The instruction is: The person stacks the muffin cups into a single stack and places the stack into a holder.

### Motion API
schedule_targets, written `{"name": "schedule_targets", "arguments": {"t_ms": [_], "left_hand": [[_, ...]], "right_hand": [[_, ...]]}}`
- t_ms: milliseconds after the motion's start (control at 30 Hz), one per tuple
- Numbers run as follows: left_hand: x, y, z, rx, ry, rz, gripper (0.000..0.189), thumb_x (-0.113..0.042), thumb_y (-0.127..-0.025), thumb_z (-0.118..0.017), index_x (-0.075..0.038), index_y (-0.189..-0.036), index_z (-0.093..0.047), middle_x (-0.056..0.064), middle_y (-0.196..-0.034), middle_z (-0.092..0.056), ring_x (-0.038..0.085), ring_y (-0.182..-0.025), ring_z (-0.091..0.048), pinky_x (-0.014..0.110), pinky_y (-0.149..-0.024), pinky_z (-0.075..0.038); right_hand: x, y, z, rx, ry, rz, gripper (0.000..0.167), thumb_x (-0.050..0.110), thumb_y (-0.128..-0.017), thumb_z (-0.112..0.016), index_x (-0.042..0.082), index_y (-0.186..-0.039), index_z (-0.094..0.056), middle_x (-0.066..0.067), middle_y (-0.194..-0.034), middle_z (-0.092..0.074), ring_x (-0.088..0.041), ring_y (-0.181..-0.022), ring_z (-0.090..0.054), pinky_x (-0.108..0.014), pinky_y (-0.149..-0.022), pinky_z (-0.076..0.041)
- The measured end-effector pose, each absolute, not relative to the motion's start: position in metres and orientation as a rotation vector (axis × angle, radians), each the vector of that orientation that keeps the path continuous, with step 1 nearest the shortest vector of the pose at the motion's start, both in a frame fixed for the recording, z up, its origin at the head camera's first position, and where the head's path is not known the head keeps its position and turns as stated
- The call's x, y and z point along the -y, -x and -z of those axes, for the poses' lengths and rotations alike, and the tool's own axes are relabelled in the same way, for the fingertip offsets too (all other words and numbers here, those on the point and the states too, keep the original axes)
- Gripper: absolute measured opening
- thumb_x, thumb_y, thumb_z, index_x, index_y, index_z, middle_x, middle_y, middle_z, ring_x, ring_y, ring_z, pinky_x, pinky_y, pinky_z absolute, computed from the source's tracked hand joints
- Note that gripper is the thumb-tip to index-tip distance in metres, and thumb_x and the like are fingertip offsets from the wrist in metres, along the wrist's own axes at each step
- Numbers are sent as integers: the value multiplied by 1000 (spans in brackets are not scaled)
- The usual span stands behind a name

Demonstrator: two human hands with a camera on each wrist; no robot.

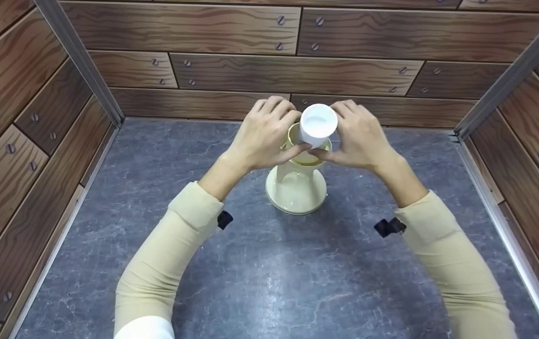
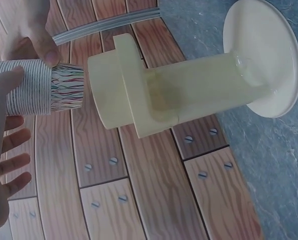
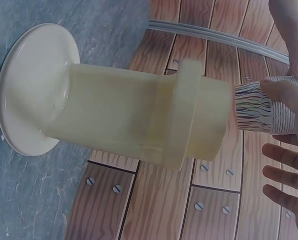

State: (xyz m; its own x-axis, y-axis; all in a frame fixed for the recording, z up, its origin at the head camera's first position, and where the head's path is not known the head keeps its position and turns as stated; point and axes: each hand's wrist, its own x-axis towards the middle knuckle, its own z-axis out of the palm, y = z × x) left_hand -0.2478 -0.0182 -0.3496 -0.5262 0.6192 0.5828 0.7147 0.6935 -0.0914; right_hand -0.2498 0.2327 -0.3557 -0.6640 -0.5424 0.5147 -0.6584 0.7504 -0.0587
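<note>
Both hands hold a stack of nested white paper cups (image 1: 319, 123) between them, over the top of a cream cup dispenser (image 1: 296, 193). My left hand (image 1: 267, 134) grips the stack from the left, its thumb on the near side. From the right, my right hand (image 1: 356, 134) grips it the same way, the thumbs close together. In the left wrist view, the stack (image 2: 36, 89) shows a coloured line pattern on its lowest cup, just short of the dispenser's collar (image 2: 106, 90). The dispenser (image 3: 118, 110) stands upright on its round base (image 3: 36, 95).
A blue-grey marbled tabletop (image 1: 269, 273) lies under the dispenser. Wood-patterned panels (image 1: 232, 70) rise at the back and both sides, with metal strips (image 1: 500, 235) along the edges. Small black devices (image 1: 388, 228) sit at both wrists.
</note>
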Motion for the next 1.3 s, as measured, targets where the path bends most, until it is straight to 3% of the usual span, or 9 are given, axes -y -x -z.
{"name": "schedule_targets", "arguments": {"t_ms": [1300], "left_hand": [[12,269,378,2425,990,295,58,-58,-93,-72,-9,-124,-70,8,-128,-69,30,-125,-61,45,-107,-50]], "right_hand": [[-233,270,381,2570,-850,-404,82,56,-74,-85,1,-132,-63,-19,-119,-69,-38,-111,-63,-53,-95,-55]]}}
